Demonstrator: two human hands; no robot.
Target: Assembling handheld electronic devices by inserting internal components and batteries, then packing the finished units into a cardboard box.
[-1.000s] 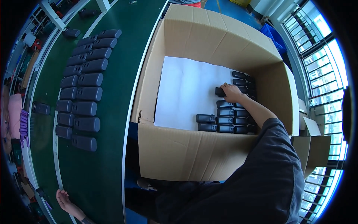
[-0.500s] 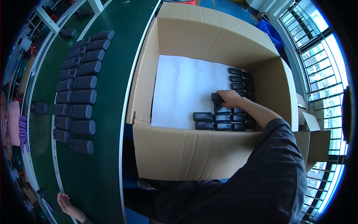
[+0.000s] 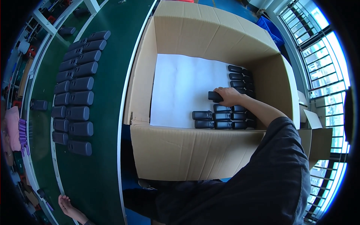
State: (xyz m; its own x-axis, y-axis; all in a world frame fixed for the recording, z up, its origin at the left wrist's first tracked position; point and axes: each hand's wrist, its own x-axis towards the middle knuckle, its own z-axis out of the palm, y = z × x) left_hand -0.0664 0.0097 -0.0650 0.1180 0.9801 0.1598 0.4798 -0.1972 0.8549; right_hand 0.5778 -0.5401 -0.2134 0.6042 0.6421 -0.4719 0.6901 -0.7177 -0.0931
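Observation:
My right hand (image 3: 229, 96) reaches into a large cardboard box (image 3: 198, 153), its fingers wrapped over a dark rectangular plastic device (image 3: 214, 96). Just below it, similar devices lie side by side in short rows, one (image 3: 202, 115) at their left end. More devices (image 3: 235, 69) line the box's right side, partly hidden by my hand and forearm. White sheeting (image 3: 183, 86) covers the box bottom. At the lower left, my left hand (image 3: 69, 208) rests on the green table (image 3: 101, 180) by a metal strip, fingers loosely bent and holding nothing visible.
Two columns of the same dark devices (image 3: 80, 97) lie on the table left of the box. A lone device (image 3: 39, 105) is beyond the metal strip. A pink cloth-like item (image 3: 13, 129) sits at far left. A blue crate (image 3: 270, 30) stands behind the box, near barred windows.
The whole view has shifted slightly. My right hand and the device under it have moved a little to the left against the row below. My left hand stays in place.

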